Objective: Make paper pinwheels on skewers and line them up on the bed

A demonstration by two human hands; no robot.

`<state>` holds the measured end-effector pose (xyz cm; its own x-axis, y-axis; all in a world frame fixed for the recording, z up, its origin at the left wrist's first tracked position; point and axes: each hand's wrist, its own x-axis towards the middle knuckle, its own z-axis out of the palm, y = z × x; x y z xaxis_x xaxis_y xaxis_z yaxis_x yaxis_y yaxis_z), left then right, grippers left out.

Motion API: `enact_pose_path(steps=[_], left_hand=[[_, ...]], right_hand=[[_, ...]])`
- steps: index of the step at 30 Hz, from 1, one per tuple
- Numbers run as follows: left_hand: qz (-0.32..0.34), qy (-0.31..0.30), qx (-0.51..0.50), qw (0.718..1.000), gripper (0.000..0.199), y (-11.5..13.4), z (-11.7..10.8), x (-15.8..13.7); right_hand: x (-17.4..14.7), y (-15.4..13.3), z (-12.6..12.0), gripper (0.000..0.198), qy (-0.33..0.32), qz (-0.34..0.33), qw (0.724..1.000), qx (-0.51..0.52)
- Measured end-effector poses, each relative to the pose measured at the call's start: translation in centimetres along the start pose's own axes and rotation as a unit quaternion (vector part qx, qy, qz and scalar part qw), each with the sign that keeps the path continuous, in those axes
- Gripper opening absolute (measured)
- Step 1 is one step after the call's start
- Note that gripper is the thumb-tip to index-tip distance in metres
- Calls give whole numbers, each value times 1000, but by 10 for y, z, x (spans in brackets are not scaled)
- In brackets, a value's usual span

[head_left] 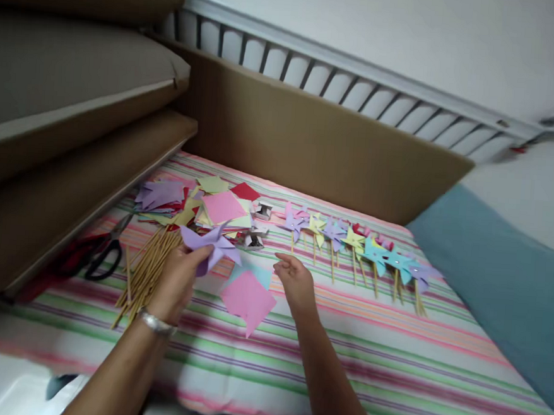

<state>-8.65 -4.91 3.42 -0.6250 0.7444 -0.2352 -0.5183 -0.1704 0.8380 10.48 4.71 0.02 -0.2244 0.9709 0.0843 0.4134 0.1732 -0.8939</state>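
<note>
In my left hand, between thumb and fingers, is a purple paper pinwheel with its blades folded in to the middle. My right hand hovers to its right, thumb and index finger drawn close together; anything between them is too small to make out. Below and between the hands, a pink paper sheet lies over a light blue sheet. Two small open boxes stand just beyond the hands, one with dark small contents. A bundle of thin wooden sticks lies beside my left hand.
Dark-handled scissors lie at the left, near stacked cushions. Coloured paper pieces are piled at the back left. A row of finished pinwheels on sticks runs along the right. A brown board stands behind the striped cloth.
</note>
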Motion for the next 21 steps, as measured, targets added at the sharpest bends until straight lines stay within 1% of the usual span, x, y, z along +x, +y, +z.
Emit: enact_pose_path(steps=[1,2,3,6,9,12,14,17,21], left_hand=[[5,5,-17,1000,34,4,-1,0],[8,7,-29,1000,34,8,-3,0],[7,7,-37,999,34,10,-3,0],[1,-3,-50,999,31,15,-6,-2],[9,-14,-65,998,34,18,-9,-2],[18,-25,-74,997,36,21,-13,-1],[7,-25,-68,997,34,21,-15,-1],[-2,-25,-57,998,31,17,-15,1],[-3,-35,-40,999,29,7,-15,5]], right_hand=[[8,-5,-1,30,-3,-29,995,-99],[17,-11,0,31,-16,-60,978,-201],[25,-17,3,30,-29,-79,963,-258],[50,-34,21,25,-73,-94,930,-349],[70,-42,43,18,-115,-72,894,-428],[84,-43,60,16,-139,-36,865,-480],[90,-42,68,20,-146,-10,855,-498],[96,-38,77,25,-148,22,849,-507],[96,-33,84,32,-144,37,854,-499]])
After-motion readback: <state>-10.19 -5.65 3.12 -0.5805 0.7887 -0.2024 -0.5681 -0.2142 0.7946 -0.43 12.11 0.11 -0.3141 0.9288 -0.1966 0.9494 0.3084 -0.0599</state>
